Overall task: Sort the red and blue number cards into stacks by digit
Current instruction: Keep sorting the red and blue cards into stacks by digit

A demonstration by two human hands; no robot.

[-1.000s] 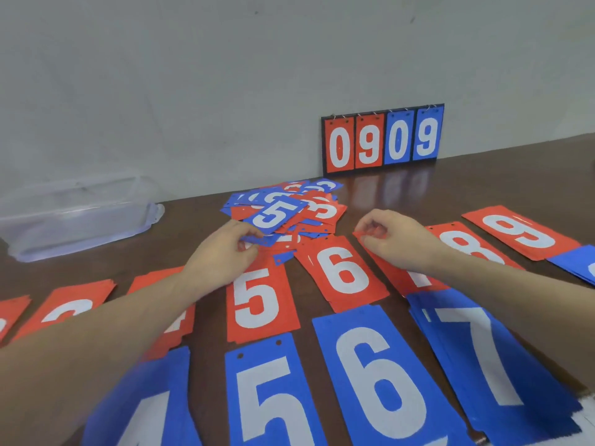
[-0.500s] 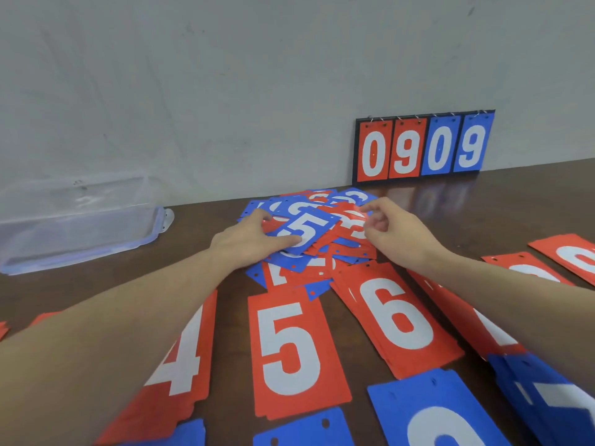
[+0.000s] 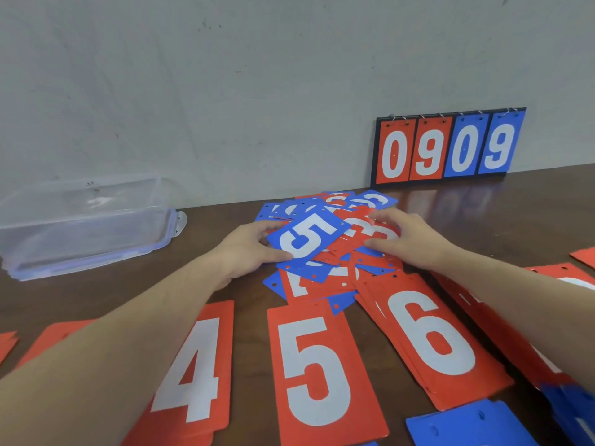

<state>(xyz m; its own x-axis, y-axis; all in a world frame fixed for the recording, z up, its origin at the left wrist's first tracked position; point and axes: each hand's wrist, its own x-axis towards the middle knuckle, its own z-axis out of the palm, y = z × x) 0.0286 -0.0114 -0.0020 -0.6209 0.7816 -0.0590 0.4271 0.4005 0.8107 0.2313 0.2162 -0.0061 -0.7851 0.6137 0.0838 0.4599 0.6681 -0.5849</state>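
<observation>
A dark wooden counter is running along a grey wall, a loose pile of cards lying near its far edge. The left hand is pinching the top blue 5 card between thumb and fingers; the right hand is resting half-curled fingers on a red card. Lifting the 5 is likely dragging neighbours onto the red 5 stack and red 6 stack touching the pile's near side.
</observation>
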